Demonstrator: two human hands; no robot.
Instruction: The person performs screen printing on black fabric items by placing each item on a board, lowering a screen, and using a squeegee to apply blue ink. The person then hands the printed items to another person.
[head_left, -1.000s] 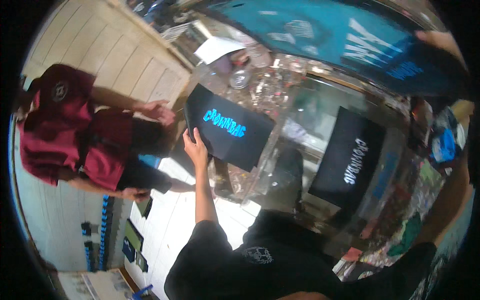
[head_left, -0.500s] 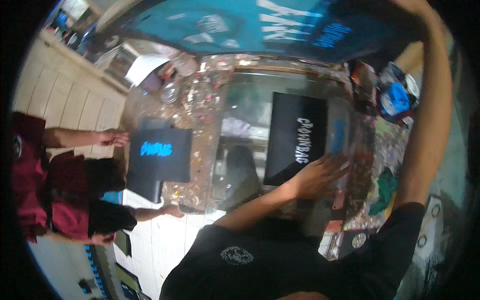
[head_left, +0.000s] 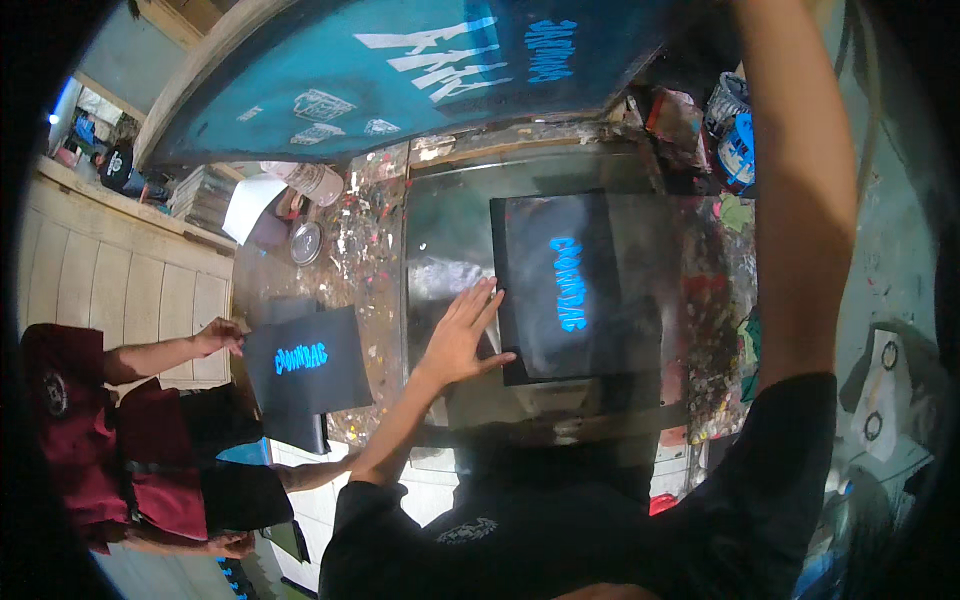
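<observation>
A black sheet (head_left: 570, 290) with blue printed lettering lies on a shiny flat platen (head_left: 445, 240) in front of me. My left hand (head_left: 460, 335) rests flat on the sheet's left edge with its fingers spread and grips nothing. My right forearm (head_left: 800, 200) reaches straight up past the top of the picture, and its hand is out of view. A large teal printing screen (head_left: 400, 70) is tilted up over the far side of the platen.
At the left a co-worker in a red shirt (head_left: 90, 440) holds another black printed sheet (head_left: 305, 365). The paint-spattered bench carries a round tin (head_left: 305, 243), white paper (head_left: 245, 205) and stacked sheets (head_left: 205, 195). Paint tubs (head_left: 735, 130) stand at the right.
My left hand left the sheet that the co-worker now holds and moved onto the sheet on the platen, ending at its left edge. My right arm stays raised.
</observation>
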